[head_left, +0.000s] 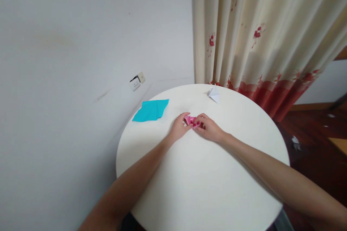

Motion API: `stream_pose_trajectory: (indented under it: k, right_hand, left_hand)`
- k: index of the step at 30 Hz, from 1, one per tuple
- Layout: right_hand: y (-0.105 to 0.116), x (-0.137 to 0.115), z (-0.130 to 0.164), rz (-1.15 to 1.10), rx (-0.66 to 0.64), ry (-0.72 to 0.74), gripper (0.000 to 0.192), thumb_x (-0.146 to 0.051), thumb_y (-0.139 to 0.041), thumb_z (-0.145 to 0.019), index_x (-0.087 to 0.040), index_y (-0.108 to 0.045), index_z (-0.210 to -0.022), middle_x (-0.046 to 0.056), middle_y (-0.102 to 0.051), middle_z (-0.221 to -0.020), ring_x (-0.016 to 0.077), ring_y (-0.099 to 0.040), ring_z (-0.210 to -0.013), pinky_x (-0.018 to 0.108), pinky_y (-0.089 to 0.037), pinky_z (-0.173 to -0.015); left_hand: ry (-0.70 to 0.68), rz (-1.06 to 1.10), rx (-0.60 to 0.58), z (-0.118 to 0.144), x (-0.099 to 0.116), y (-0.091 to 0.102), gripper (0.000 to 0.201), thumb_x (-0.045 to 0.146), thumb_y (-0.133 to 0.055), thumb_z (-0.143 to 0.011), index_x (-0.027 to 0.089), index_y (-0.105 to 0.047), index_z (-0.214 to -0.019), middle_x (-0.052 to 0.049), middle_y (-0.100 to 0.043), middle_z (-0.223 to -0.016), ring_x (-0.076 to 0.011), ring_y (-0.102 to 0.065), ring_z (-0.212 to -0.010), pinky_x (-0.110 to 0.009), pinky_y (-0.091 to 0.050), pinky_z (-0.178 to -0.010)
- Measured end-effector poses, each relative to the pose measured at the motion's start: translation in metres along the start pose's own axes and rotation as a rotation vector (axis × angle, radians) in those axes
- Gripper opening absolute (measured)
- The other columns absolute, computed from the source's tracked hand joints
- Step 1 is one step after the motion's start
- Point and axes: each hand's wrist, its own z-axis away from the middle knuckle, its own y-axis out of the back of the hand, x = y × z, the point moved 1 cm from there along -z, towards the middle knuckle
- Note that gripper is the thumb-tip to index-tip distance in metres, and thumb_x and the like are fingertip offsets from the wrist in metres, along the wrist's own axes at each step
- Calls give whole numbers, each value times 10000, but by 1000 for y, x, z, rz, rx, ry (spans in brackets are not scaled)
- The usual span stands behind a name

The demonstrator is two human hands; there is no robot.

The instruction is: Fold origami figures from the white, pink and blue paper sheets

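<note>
Near the middle of the round white table [200, 187], we pinch a small pink folded paper [191, 120] between both hands: our left hand [179, 128] and right hand [209, 129] each close fingertips on it. It looks light, thin and easily creased, best held at its folded edges. A teal paper sheet [151, 110] and a white folded paper figure [214, 94] lie well apart.
</note>
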Motion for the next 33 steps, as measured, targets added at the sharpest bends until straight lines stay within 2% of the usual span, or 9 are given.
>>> stream_pose_trajectory:
  k: [6,8,15,19,23,27,33]
  right_hand:
    - [1,-1,-1,8,45,-30,25,-191,-612,-828,-182,-604,-849,42,-555,-978,116,-549,-691,262,-463,-695]
    - [4,-5,-1,56,41,-30,19,-190,-608,-832,-181,-608,-815,43,-561,-964,118,-551,-689,261,-456,-691]
    - [9,-15,0,290,-41,-16,134,-186,-574,-865,-193,-684,-943,70,-572,-1079,107,-569,-670,258,-430,-693]
    - [7,-11,-2,473,-69,-36,128,-193,-571,-865,-188,-693,-905,79,-616,-927,155,-576,-688,275,-397,-669]
    - [5,-5,-3,564,-96,-54,116,-191,-569,-860,-181,-683,-841,83,-625,-788,186,-576,-680,289,-366,-637]
    - [5,-3,-3,559,-92,-39,124,-201,-555,-873,-188,-678,-856,80,-644,-801,186,-585,-696,286,-362,-649]
    - [8,-1,-3,512,-85,-11,147,-188,-539,-884,-191,-686,-879,66,-652,-796,179,-592,-703,274,-366,-660]
  left_hand:
    - [-19,-61,18,-1,-4,-1,525,46,-621,-683,214,-601,-1181,-42,-671,-1067,-154,-613,-819,-270,-509,-695]
    - [-24,-50,15,-1,-7,-1,527,36,-588,-690,219,-603,-1184,-38,-672,-1073,-152,-614,-819,-273,-516,-705]
    - [-23,-36,5,-2,-8,-1,465,42,-552,-702,229,-634,-1120,-30,-674,-1096,-153,-617,-829,-266,-514,-702]
    - [-50,-65,-5,-1,-3,0,336,65,-555,-731,224,-640,-1014,-16,-680,-1000,-152,-616,-809,-260,-505,-696]
    - [-87,-89,-56,1,1,0,243,100,-556,-776,226,-630,-970,-3,-664,-938,-145,-601,-791,-245,-489,-683]
    - [-149,-156,-107,1,5,5,139,166,-581,-824,222,-648,-933,-25,-636,-925,-160,-597,-819,-250,-488,-683]
    - [-235,-222,-286,0,12,20,106,301,-671,-833,228,-728,-884,-48,-646,-899,-187,-606,-829,-299,-486,-770]
